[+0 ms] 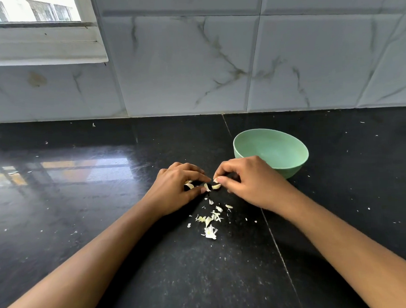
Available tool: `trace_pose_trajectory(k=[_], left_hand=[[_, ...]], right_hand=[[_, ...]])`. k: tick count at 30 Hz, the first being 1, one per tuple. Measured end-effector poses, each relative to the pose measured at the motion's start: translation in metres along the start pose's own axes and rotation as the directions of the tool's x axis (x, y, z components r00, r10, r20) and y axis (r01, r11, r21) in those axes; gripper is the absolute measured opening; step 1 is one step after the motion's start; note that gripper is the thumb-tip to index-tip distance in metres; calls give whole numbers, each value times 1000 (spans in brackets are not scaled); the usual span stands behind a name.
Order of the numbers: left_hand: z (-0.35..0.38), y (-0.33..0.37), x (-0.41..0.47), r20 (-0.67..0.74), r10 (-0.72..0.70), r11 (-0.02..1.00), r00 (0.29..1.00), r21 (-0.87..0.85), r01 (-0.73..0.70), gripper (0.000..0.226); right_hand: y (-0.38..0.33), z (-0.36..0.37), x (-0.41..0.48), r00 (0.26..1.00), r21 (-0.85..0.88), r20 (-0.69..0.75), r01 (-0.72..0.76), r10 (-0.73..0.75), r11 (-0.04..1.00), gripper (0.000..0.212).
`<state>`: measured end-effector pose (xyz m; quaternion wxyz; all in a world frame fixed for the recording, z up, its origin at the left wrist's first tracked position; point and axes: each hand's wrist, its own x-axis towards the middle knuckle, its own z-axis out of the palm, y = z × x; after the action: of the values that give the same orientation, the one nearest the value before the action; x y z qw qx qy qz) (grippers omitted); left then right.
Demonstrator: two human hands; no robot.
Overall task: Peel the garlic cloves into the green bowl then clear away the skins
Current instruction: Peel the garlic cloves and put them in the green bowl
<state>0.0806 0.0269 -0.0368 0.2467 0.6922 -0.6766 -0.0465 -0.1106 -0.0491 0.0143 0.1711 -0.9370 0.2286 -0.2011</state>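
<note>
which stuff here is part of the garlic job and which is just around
In the job: garlic clove pinched between left hand and right hand; loose skins; green bowl.
Just there: window; tiled wall; black counter.

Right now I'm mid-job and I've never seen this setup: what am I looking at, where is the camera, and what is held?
There is no machine here: these are a person's two bare hands. The one picture comes from a camera worn on the head, looking forward and down. The left hand and right hand meet over a black counter and pinch a garlic clove between their fingertips; more pale garlic pieces show under the left hand's fingers. Loose skins lie scattered on the counter nearer the camera. A green bowl stands behind the right hand; the part of its inside that shows holds nothing.
</note>
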Motion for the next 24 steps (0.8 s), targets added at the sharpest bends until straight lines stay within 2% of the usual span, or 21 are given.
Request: trace_pose_trajectory(k=[3,6,12,15,19,21,24], left_hand=[[-1,1,0,-5,0,1000,1000,-14,0,24],[-2,-1,0,-33,-20,998,999,-60,18,34],[-4,-5,-1,-113,-57,985,992,-168,37,29],[-6,-5,0,-140,-92,975,986,-214,61,30],[-9,-3,-1,-168,-140,965,976,-244,96,28],[-9,-3,-1,-172,-153,959,973,-263,104,27],[-9,-4,-1,-173,-151,956,973,-277,99,28]], right_hand=[[3,-17,-2,970,75,238,28,-45,997,11],[8,-16,-2,975,59,214,47,-59,997,5],[5,-7,-1,985,-10,160,59,-57,998,9],[0,2,-3,975,3,208,84,-82,996,16],[-3,17,-3,944,-124,306,165,-120,978,38],[-4,18,-3,933,-154,335,192,-132,969,41],[-6,3,-6,903,-13,406,160,-141,987,32]])
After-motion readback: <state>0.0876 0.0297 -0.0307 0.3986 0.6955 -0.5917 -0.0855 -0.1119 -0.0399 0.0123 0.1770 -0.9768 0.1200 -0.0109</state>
